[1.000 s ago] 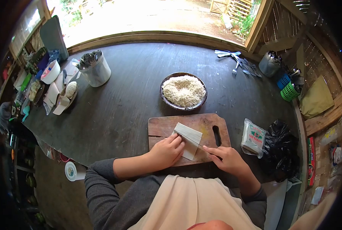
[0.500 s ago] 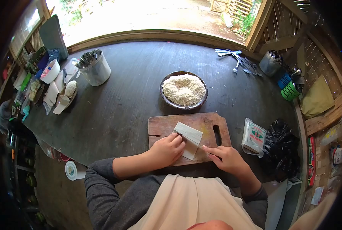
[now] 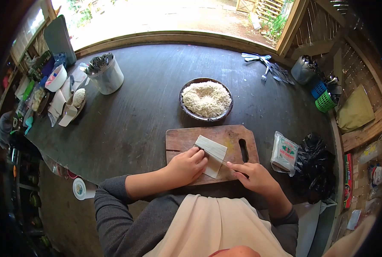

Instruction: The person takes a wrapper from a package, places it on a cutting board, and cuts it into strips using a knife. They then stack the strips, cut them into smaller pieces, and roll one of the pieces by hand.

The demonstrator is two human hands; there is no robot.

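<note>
A pale, flat, rectangular sheet or stack of sheets (image 3: 212,146) lies tilted on a wooden cutting board (image 3: 182,139). My left hand (image 3: 187,165) presses it down from the left, fingers bent and held together. From the right, my right hand (image 3: 253,175) grips a knife (image 3: 222,161), its handle mostly hidden in the fingers. The thin blade lies slantwise across the pale piece, its far end by my left fingertips. Beyond the board stands a dark bowl (image 3: 182,106) heaped with pale, crumbly shreds, dipped in the middle.
Right of the board are a printed packet (image 3: 284,154) and a black plastic bag (image 3: 314,165). Forks and knives (image 3: 268,68) lie at the back right, near a green basket (image 3: 325,101). A utensil tub (image 3: 107,79) and a white bowl (image 3: 56,79) stand at left.
The view has shifted very slightly. Both hands, the knife and the pale piece keep nearly the same places.
</note>
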